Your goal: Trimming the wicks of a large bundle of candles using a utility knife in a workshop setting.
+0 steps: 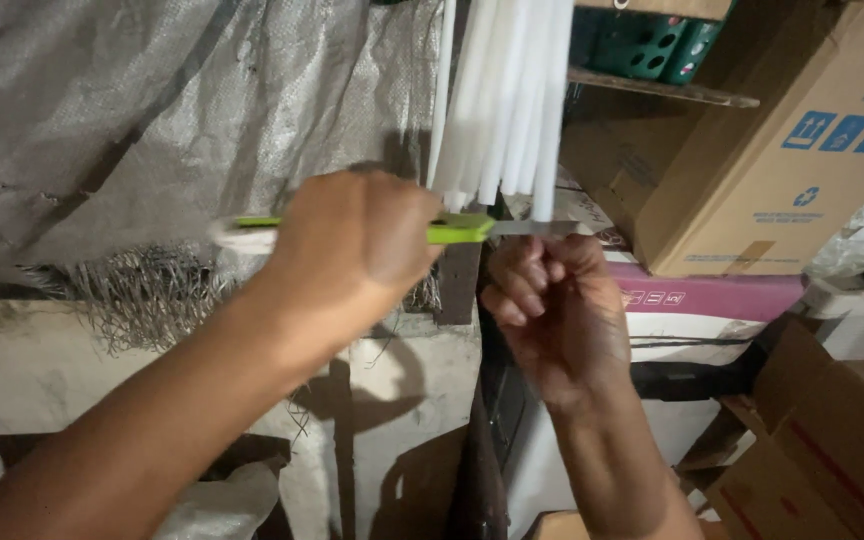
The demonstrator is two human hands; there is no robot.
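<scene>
Containers first. A large brown cardboard box [752, 170] sits far right, flaps shut, contents hidden. Under it lies a flat pink-topped box [712, 295], also closed. More brown cartons [832, 440] stack at near right, one with red tape; nothing shows inside any of them. A green plastic crate [652, 45] stands on a wooden shelf [672, 92] at top right; what it holds cannot be told.

White candles [507, 100] hang in a bunch from above, centre top, their lower ends level with the hands. The left hand [357, 240] is fisted, its grip clamped on a green-handled knife [457, 230] held level; the handle end pokes out left of the fist, and the grey blade [532, 228] runs right, lying against the candle bottoms. The right hand [552, 300] sits just below the blade and candle ends, fingers [522, 285] curled together; whether they pinch anything cannot be told.

Surroundings: a grey woven tarp [152, 110] covers the far left, with a frayed edge [142, 290] hanging over a stained pale wall [52, 370]. A dark upright post [462, 285] stands behind the hands. A crumpled white sack [222, 505] lies near left. Both forearms cross the lower frame and block the area beneath.
</scene>
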